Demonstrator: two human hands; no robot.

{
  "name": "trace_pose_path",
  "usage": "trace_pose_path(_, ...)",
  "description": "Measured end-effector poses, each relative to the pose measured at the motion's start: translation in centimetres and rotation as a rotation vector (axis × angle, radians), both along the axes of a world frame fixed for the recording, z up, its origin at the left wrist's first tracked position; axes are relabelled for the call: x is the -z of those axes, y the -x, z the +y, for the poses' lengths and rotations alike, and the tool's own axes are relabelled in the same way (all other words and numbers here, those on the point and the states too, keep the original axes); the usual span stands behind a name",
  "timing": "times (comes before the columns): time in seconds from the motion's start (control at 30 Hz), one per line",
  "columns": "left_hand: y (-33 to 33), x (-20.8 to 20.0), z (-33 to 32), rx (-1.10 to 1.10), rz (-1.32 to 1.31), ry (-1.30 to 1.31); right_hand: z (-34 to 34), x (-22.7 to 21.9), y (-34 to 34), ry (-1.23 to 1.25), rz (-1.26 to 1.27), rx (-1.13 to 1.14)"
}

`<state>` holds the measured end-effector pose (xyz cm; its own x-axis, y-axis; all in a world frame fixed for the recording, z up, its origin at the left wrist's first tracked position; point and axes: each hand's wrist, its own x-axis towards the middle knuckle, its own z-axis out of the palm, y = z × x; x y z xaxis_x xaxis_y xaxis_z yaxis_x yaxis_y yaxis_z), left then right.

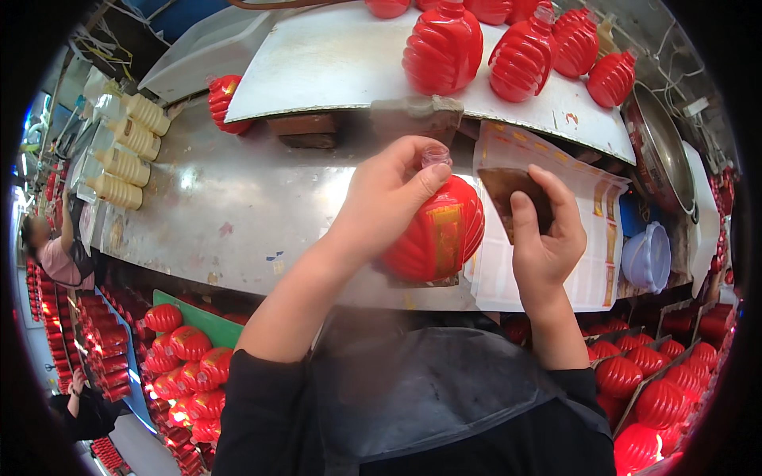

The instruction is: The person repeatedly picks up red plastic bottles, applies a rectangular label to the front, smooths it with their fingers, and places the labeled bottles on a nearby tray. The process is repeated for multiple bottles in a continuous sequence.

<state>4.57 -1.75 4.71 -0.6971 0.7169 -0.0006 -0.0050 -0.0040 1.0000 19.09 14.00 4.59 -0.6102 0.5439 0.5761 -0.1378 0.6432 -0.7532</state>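
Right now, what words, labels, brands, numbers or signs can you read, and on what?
No text is legible enough to quote.
Gold label on the red ribbed bottle in the left hand: too small to read.
Gold label strips on the white backing sheet: too small and blurred.

Bright overall. White glare on the metal worktop (230, 206) between 9 and 10 o'clock; hot highlights on red bottles (660, 403) at 4. Hands (385, 190) and held bottle (421, 246) fairly sharp. Apron (429, 389) hazy at 6, far person (63, 258) soft at 9. Fisheye bends edges; rim black.
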Motion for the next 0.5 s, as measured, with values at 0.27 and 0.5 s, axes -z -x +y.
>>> trace_pose_path(0.27, -0.4, 1.9, -2.1, -0.235, -0.128, -0.226, -1.7, -0.8, 1.8, -0.478, 0.077, -0.240)
trace_pose_path(0.5, -0.7, 1.2, -7.5, -0.447, -0.146, -0.280, -5.9, -2.2, 2.1, -0.529, -0.041, -0.684)
